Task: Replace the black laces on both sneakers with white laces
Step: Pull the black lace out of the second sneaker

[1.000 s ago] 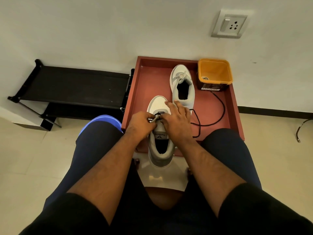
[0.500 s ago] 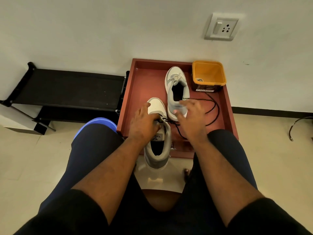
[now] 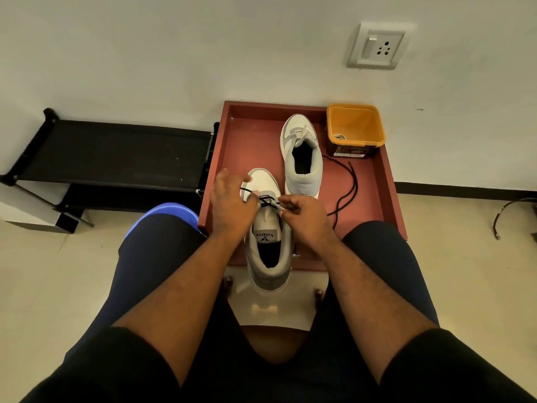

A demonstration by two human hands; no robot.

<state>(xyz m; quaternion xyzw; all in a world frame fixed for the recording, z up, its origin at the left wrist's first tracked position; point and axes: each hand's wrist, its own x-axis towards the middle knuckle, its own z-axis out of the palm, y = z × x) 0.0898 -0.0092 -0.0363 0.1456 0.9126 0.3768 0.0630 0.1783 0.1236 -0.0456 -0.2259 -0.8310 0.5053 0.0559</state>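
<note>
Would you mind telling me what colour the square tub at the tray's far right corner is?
The tub is orange-yellow, with a dark label band; the head view shows it.

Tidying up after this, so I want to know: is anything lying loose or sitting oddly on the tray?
A loose black lace trails across the red tray, right of the far sneaker. The near sneaker overhangs the tray's front edge, heel off it. Nothing looks spilled or damaged.
</note>
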